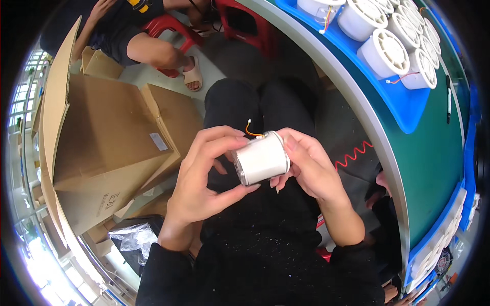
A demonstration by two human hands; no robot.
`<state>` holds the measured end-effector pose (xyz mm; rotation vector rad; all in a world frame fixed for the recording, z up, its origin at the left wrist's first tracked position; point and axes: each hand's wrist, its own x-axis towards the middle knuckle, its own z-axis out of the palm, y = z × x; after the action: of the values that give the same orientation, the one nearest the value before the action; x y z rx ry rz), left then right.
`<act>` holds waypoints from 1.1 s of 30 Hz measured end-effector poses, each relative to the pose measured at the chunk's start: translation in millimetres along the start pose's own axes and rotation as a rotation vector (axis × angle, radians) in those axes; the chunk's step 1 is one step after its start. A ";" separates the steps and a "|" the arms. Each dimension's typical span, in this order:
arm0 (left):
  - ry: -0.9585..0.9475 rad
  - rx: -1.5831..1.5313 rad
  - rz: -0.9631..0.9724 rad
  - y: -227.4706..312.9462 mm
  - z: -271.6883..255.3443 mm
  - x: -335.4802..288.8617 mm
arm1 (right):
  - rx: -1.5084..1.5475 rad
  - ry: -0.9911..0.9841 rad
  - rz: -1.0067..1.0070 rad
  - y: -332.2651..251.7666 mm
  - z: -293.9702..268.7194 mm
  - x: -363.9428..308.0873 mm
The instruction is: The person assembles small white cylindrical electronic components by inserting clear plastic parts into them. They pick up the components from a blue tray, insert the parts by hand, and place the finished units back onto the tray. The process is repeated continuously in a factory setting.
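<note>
Above my lap, both hands hold a white cylindrical fan unit (263,160) tilted on its side, with a clear rim at its left end. A short lead of orange and dark wires with a small white plug rises from its top. My left hand (201,173) grips the left end, thumb below and fingers above. My right hand (309,163) wraps the right end, its thumb on the upper edge. The fingers behind the unit are partly hidden.
At right, a blue tray (408,109) of several white fan units (384,53) stands on a green-topped table (434,168) beside a black marker (448,99). Large cardboard boxes (107,137) stand left. Another person's leg (155,50) and red stools (173,25) are beyond. A red coiled cord (352,157) hangs by the table.
</note>
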<state>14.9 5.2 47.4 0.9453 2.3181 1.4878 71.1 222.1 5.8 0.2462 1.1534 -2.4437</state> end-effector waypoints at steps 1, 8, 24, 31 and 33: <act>0.040 -0.007 0.018 1.6 2.5 1.5 | -0.027 0.025 -0.020 0.2 1.5 -0.4; 0.060 -0.390 -0.129 -5.1 11.6 -2.3 | -0.169 0.094 -0.097 -10.6 5.9 -6.4; 0.019 -1.327 -0.631 -11.2 35.6 -12.0 | -1.317 0.177 -0.630 -23.2 32.2 -16.6; -0.088 -1.481 -0.695 -1.4 48.7 -10.7 | -0.952 0.328 -0.755 4.8 42.3 -4.3; -0.020 -1.281 -0.620 -9.9 50.6 -11.3 | -0.883 0.334 -0.810 7.7 40.0 -2.2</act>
<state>45.4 32.3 13.9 -0.1082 0.9766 2.0326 77.4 187.7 26.8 -0.1284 2.7573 -2.1886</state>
